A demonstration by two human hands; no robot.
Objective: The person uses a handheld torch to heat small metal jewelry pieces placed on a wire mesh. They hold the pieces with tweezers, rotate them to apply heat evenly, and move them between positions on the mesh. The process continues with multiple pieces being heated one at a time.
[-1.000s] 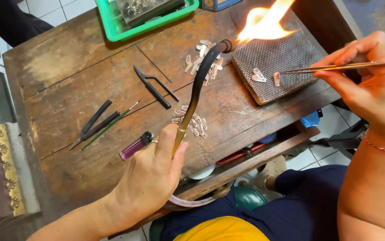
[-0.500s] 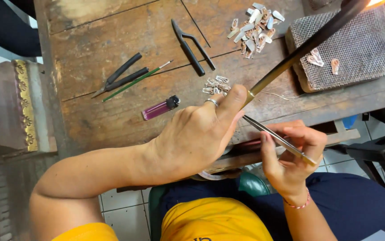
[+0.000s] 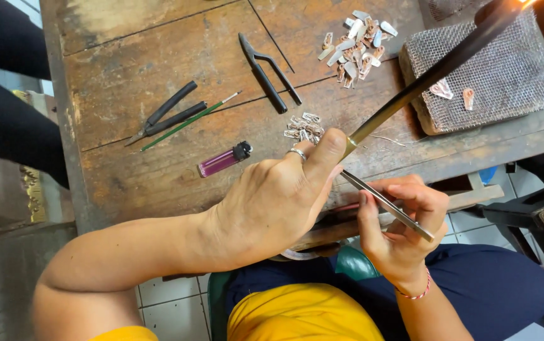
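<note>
The left hand [image 3: 272, 202] has its grip pressed around a torch [image 3: 423, 82], which slants up to the far right over a mesh block [image 3: 512, 82] on the wooden surface [image 3: 158, 63]. The right hand [image 3: 404, 233], near the surface's edge, pinches tweezers [image 3: 385, 203] just beside it. A purple lighter [image 3: 223, 160] lies to the left of the left hand.

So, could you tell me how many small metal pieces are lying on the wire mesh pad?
2 small metal pieces: one beside the torch tube, the other just right of it, both near the mesh pad's left front. The tube may hide more.
</note>
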